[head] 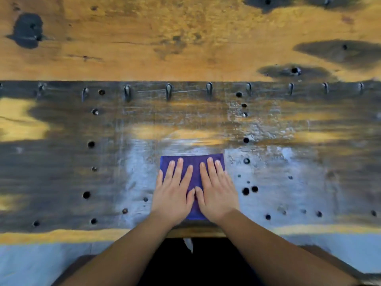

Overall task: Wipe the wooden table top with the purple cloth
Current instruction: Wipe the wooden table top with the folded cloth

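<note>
Fingers of both hands lie straight and flat, pressing down, nothing clenched or pinched. Left hand [173, 195] and right hand [216, 193] sit side by side, thumbs nearly touching, on the purple cloth [193, 178]. Cloth is folded into a neat rectangle, lying near the front edge of the wooden table top [206, 131], centre of view.

Surface around the cloth shows a pale sheen, possibly damp; cannot confirm.

Risks, as judged from here:
- Flat palms give no grip on the cloth; a hard push could make the hands slide over it, or the fold bunch up.
- Many drilled holes [246, 161] dot the wood, one just right of the cloth; fabric may snag on rough rims.
- A row of metal staples [169, 91] farther back could catch fabric or fingertips on a long forward stroke.
- Cloth sits close to the front edge; a backward pull could drag it off.
</note>
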`<state>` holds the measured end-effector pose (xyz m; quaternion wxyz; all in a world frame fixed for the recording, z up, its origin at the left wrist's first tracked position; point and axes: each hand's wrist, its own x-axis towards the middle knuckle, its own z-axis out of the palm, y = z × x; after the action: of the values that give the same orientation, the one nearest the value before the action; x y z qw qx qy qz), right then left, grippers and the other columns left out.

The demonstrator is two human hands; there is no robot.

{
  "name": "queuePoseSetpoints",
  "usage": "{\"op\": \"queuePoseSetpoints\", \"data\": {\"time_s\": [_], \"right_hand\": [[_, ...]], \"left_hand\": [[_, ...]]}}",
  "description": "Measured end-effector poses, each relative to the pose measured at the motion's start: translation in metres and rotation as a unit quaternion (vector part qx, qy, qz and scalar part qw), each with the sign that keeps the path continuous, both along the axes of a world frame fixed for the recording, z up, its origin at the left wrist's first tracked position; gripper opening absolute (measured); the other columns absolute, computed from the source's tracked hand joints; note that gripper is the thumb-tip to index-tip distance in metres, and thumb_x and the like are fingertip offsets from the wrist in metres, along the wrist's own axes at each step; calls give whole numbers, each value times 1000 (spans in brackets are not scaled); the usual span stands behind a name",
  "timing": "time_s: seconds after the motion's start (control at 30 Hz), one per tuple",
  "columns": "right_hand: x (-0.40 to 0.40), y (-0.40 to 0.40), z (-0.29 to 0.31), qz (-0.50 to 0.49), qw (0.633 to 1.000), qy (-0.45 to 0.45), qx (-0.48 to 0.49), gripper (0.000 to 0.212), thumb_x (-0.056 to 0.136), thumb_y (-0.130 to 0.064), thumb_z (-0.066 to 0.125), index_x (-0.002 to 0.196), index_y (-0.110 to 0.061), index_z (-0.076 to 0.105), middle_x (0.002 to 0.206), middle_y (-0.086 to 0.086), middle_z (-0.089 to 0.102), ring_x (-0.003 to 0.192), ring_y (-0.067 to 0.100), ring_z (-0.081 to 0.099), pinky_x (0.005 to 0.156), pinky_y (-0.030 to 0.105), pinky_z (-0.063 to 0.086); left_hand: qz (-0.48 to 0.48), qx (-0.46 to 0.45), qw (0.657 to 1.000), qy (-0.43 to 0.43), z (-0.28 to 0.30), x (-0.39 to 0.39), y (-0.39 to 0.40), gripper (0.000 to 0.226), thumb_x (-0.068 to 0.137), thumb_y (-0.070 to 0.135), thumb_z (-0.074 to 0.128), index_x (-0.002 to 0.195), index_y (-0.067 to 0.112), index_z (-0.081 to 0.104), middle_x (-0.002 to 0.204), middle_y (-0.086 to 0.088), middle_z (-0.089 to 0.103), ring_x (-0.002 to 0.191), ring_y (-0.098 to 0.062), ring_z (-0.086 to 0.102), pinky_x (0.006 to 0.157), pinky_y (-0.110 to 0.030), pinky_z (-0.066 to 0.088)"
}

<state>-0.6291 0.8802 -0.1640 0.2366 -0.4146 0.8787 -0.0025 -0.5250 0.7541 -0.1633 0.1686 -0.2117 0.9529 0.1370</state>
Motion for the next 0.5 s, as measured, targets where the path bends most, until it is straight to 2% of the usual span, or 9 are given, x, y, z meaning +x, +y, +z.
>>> {"op": "queuePoseSetpoints", "data": {"time_s": [0.07,0.17,0.23,0.33,0.4,0.5], "right_hand": [[11,11,1,1,1000,2,5,68,97,-51,18,154,-18,5,159,4,-8,146,20,-14,116,39,-5],[12,13,2,3,1000,3,0,69,96,-52,17,154,-18,5,160,5,-6,147,21,-11,117,40,-3],[5,11,6,9,1000,2,-16,69,95,-52,24,154,-17,17,162,7,6,149,24,-2,118,42,3],[-17,8,13,12,996,-2,-84,62,89,-47,43,140,-12,46,154,12,32,146,31,14,114,49,23],[-36,6,16,-6,996,16,-92,61,87,-44,49,138,-11,47,150,14,36,144,34,18,109,50,29],[-58,1,17,-3,999,30,-39,65,89,-47,52,143,-13,41,146,12,41,141,34,22,109,48,31]], "left_hand": [[-5,1,1000,-2,3,10,9,65,92,49,34,150,21,32,160,-9,19,146,-30,16,113,-52,13],[-1,14,1000,-16,6,12,10,66,93,52,24,153,25,20,162,-5,6,148,-26,1,115,-48,0],[-8,24,1000,-14,8,9,5,65,93,53,21,153,28,16,163,-2,1,148,-23,-3,116,-50,-1],[-8,53,998,36,18,3,-13,55,94,43,38,147,25,35,159,-5,21,146,-24,16,115,-51,16],[-4,42,997,68,22,0,-30,53,91,31,48,142,19,42,153,-9,33,140,-27,29,111,-49,28],[27,31,998,44,25,-6,-54,51,90,25,49,140,16,43,143,-8,42,132,-28,38,102,-45,38]]}}
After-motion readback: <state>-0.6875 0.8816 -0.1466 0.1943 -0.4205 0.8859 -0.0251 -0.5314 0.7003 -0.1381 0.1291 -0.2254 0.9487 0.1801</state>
